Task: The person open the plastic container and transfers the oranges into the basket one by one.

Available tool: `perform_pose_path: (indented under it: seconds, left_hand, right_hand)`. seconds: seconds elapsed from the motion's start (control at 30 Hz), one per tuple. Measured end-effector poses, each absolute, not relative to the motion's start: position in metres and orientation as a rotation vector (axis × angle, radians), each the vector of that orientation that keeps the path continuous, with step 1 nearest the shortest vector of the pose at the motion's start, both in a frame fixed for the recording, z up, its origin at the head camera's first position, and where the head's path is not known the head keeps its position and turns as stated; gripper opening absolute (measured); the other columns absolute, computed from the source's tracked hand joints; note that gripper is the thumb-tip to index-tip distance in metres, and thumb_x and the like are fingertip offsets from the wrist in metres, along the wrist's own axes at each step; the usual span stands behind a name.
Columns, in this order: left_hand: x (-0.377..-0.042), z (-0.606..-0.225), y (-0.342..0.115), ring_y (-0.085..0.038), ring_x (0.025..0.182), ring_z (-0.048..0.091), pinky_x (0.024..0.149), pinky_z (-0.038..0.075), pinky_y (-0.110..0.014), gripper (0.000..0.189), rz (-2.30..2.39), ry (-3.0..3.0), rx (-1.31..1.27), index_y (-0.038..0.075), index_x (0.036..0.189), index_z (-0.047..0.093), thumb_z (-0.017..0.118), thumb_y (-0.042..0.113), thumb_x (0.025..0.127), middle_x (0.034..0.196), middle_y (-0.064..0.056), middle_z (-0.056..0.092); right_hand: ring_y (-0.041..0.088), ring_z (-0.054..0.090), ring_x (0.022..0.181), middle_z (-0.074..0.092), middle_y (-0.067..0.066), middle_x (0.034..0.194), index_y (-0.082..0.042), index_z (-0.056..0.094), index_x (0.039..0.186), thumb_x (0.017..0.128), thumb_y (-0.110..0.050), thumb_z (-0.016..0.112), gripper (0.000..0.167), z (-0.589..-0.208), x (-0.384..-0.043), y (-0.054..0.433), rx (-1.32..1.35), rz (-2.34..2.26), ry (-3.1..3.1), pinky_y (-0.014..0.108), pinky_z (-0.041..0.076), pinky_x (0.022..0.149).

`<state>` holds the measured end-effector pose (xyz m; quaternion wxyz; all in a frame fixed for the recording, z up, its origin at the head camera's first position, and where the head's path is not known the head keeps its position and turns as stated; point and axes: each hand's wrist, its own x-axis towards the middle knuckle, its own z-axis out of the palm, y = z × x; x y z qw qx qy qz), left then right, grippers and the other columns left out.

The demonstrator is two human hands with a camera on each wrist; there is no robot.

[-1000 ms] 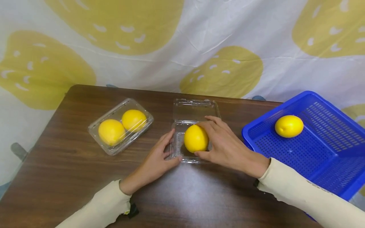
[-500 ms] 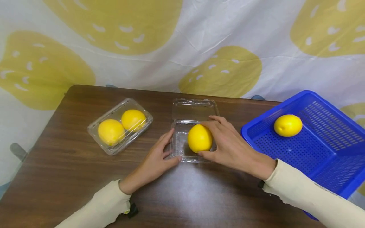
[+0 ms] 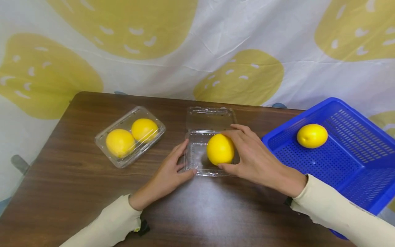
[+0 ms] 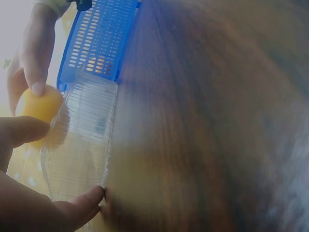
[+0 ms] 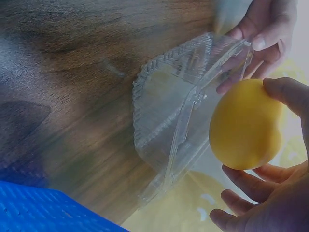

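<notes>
A yellow lemon point(image 3: 220, 149) is pinched between the thumb and fingers of my right hand point(image 3: 257, 159), over the base of a clear plastic clamshell box point(image 3: 197, 154). The box's lid point(image 3: 211, 118) lies folded back, away from me. My left hand point(image 3: 168, 175) holds the box at its left side, thumb at the near corner and fingers along the wall. In the right wrist view the held lemon point(image 5: 246, 124) shows beside the box rim, with the thumb on one side and fingers on the other. The left wrist view shows the left thumb point(image 4: 29, 129) at the rim.
Left on the brown table point(image 3: 92, 192) stands a closed clear box point(image 3: 115, 163) with two lemons inside. A blue perforated basket point(image 3: 318, 173) stands at the right, holding one lemon point(image 3: 312, 136). Behind the table hangs a patterned white cloth point(image 3: 172, 79).
My right hand has shifted right with the lemon, from the middle of the box base toward its right half. My left hand stays at the box's left side.
</notes>
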<state>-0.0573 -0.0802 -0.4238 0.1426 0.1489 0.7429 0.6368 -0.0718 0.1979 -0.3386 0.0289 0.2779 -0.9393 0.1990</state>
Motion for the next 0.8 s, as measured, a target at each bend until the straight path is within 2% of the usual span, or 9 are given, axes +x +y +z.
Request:
perform_pose_path:
  seconds: [0.8]
  left_hand:
    - [-0.058,-0.425,-0.081,-0.045,0.158,0.036,0.121,0.048,-0.05,0.099,1.845,2.129,0.43,-0.002,0.173,0.022,0.08,-0.002,0.094,0.177,-0.024,0.026]
  right_hand:
    - [0.039,0.046,0.151,0.069,0.02,0.141,0.0,0.062,0.144,0.076,-0.034,0.1,0.086,-0.319,-0.058,0.221,0.799,0.629,-2.837,0.067,0.05,0.114]
